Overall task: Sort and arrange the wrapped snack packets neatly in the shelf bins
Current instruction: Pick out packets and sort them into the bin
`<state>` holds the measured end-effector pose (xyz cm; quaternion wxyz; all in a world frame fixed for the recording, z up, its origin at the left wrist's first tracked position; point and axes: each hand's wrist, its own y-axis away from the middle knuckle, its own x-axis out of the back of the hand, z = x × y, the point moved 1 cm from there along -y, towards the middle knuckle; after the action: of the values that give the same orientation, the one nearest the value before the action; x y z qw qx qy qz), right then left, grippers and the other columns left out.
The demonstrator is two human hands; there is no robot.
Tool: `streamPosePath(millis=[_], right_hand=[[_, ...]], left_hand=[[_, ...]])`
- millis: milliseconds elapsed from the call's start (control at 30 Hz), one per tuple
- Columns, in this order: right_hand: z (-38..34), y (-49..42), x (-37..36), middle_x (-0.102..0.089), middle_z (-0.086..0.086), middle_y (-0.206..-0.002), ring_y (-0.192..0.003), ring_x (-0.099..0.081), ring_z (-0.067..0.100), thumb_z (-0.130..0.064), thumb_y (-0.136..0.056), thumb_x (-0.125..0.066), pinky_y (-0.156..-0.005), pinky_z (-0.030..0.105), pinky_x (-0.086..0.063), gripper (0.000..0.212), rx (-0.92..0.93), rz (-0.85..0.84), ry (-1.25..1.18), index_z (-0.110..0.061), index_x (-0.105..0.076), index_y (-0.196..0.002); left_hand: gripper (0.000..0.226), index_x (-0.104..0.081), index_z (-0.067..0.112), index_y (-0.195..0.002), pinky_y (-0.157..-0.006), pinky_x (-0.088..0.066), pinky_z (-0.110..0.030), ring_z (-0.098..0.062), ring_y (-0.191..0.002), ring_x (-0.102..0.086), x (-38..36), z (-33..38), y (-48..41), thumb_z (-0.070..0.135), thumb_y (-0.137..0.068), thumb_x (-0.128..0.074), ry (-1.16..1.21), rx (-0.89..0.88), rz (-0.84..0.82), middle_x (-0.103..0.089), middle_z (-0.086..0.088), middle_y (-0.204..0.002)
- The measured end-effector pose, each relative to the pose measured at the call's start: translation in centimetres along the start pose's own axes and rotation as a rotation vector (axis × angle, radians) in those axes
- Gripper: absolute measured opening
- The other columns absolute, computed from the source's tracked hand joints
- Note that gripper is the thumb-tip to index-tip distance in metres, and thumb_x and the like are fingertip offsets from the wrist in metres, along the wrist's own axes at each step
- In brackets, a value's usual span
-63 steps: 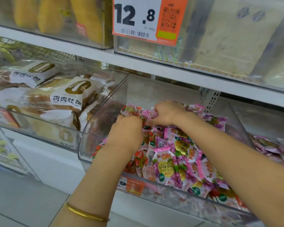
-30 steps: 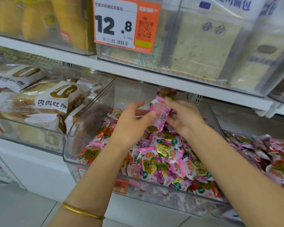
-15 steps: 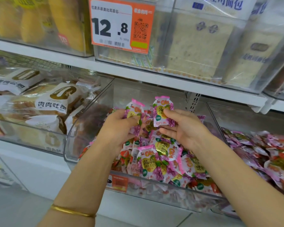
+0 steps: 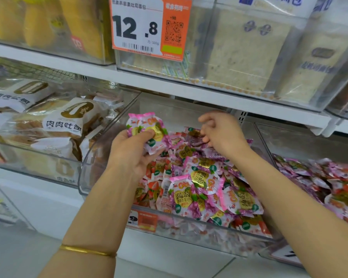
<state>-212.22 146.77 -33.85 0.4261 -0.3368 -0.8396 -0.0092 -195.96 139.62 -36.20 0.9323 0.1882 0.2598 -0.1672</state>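
Note:
A clear plastic shelf bin (image 4: 109,135) holds a heap of pink, purple and green wrapped snack packets (image 4: 201,185). My left hand (image 4: 129,153) is raised over the bin's left side and grips a small stack of these held packets (image 4: 149,131) between thumb and fingers. My right hand (image 4: 221,133) hovers over the back of the heap, fingers loosely curled, with nothing in it. A second bin to the right (image 4: 269,141) holds more of the same packets (image 4: 329,181).
A bin of wrapped bread loaves (image 4: 64,121) stands to the left. The shelf above (image 4: 169,87) carries bins of sliced bread and an orange price tag (image 4: 149,27). The bin's front lip bears a small orange label (image 4: 145,219).
My right hand has let go of its packet, and my left hand now holds the packets together, raised higher. My right hand has moved right and back over the heap.

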Motion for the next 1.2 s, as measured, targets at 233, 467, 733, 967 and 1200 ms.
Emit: streamPosePath(millis=[233, 467, 733, 967, 1200], right_hand=[[0.3, -2.4, -4.3, -0.06, 0.006, -0.107, -0.106, -0.054, 0.027, -0.039, -0.088, -0.06, -0.081, 0.035, -0.047, 0.038, 0.173, -0.376, 0.633, -0.013, -0.056, -0.117], [0.1, -1.7, -3.0, -0.061, 0.006, -0.115, -0.106, -0.058, 0.023, -0.016, -0.089, -0.062, -0.085, 0.031, -0.047, 0.031, 0.188, 0.035, 0.411, -0.012, -0.057, -0.119], [-1.0, 1.9, -2.1, -0.065, 0.015, -0.099, -0.091, -0.067, 0.025, -0.012, -0.08, -0.071, -0.078, 0.032, -0.056, 0.042, -0.118, -0.184, -0.571, -0.011, -0.054, -0.118], [-0.6, 2.7, -1.7, -0.065, 0.006, -0.096, -0.065, -0.06, 0.008, -0.016, -0.091, -0.058, -0.056, 0.019, -0.051, 0.038, 0.005, -0.232, -0.395, -0.011, -0.051, -0.128], [-0.5, 4.6, -2.4, -0.051, 0.002, -0.123, -0.114, -0.039, 0.017, -0.058, -0.072, -0.067, -0.085, 0.03, -0.042, 0.082, 0.304, -0.659, 0.515, -0.024, -0.036, -0.14]], left_hand=[[0.014, -0.053, 0.014, -0.087, -0.07, -0.057, -0.035, -0.019, -0.078, -0.064, 0.4, 0.1, -0.1, 0.002, -0.089, -0.058, -0.066, -0.063, 0.008, -0.062, -0.007, -0.089], [0.011, -0.053, 0.014, -0.091, -0.066, -0.055, -0.034, -0.018, -0.077, -0.063, 0.6, -0.3, -0.5, 0.004, -0.09, -0.057, -0.141, -0.022, -0.028, -0.063, -0.008, -0.091], [0.017, -0.057, 0.007, -0.106, -0.063, -0.06, -0.034, -0.02, -0.08, -0.07, 0.1, -0.8, 0.3, 0.011, -0.089, -0.059, -0.164, 0.088, -0.26, -0.07, -0.012, -0.096], [0.018, -0.056, 0.007, -0.085, -0.052, -0.056, -0.024, -0.01, -0.059, -0.069, 0.8, -0.3, 1.1, -0.01, -0.082, -0.06, -0.226, 0.014, -0.194, -0.069, -0.003, -0.068], [0.025, -0.046, 0.011, -0.088, -0.066, -0.056, -0.031, -0.015, -0.076, -0.062, 1.9, -0.1, 0.8, -0.009, -0.083, -0.06, -0.162, -0.074, 0.008, -0.06, -0.008, -0.087]])
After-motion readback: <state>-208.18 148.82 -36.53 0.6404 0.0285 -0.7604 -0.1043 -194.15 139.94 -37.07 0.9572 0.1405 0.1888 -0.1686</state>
